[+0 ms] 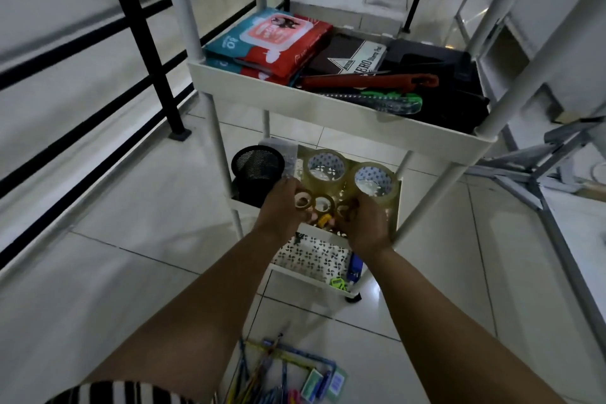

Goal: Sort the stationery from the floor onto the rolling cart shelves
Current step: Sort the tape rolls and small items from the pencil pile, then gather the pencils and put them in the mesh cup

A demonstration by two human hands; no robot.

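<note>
While pens (262, 380) lie on the floor, I see my left hand (282, 211) and right hand (364, 226) pinching small tape rolls (323, 205) over the cart's (328, 105) middle shelf; a yellow item, possibly a sharpener, sits between them.

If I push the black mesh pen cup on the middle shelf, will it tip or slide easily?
The black mesh pen cup is taller than wide and looks empty, so probably light and apt to tip if pushed near its rim. It stands at the middle shelf's left edge, so a push leftward could topple it out. Its wire mesh likely gives fingers good grip.
</note>
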